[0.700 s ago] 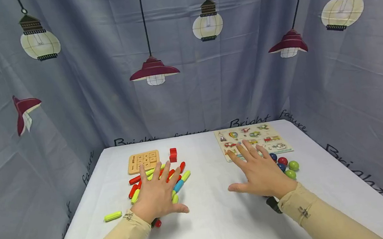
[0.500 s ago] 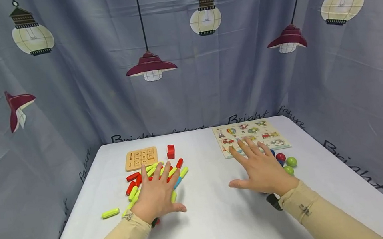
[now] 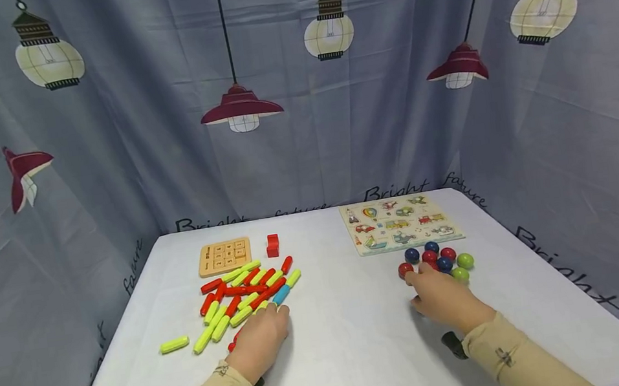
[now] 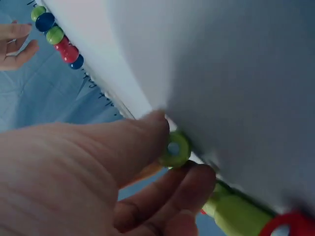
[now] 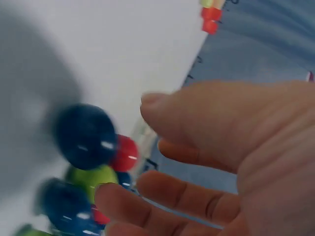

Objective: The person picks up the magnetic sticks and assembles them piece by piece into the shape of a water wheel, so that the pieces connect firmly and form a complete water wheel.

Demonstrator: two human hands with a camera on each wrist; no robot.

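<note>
hands (image 3: 261,341): 2 | green balls (image 3: 465,260): 2 | blue balls (image 3: 412,255): 3+ | red balls (image 3: 448,254): 3+ | boards (image 3: 209,259): 2 | blue stick (image 3: 281,295): 1 | other sticks (image 3: 173,344): too crowded

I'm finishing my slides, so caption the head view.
Over a white table, the left hand at colourful sticks, the right hand at colourful balls.

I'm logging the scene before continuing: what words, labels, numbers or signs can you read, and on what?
"Bright": curtain, several times.
"fature", as it appears: curtain, more than once.
Tan board, tile marks: too small to read.
Picture board, any lettering: too small.
</note>
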